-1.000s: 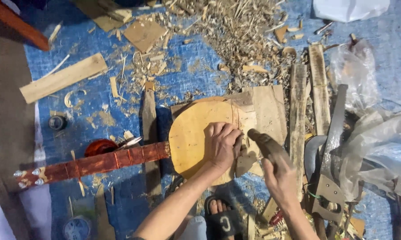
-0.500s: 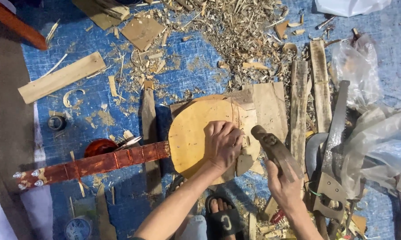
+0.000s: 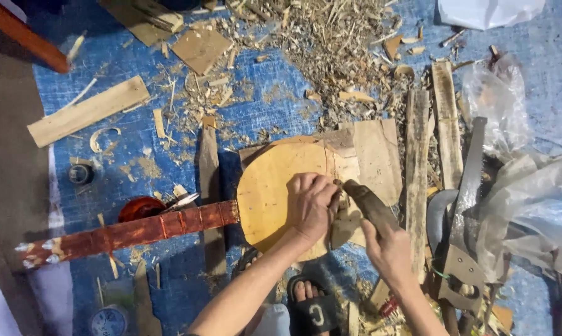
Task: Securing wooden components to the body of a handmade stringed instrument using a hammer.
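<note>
A round pale wooden body joined to a long red-brown neck lies on the blue tarp. My left hand rests flat on the right part of the round body, fingers curled at its edge. My right hand grips a dark wooden-handled tool whose tip meets the body's right edge beside my left fingers. A small wood piece sits under the tool. My sandalled foot shows below.
Wood shavings pile at the top. Planks and a hand saw lie to the right by clear plastic bags. A board, a red tin and a small dark roll lie at the left.
My right hand with the tool has moved left and closer to my left hand at the body's edge. The left hand stays pressed on the round body.
</note>
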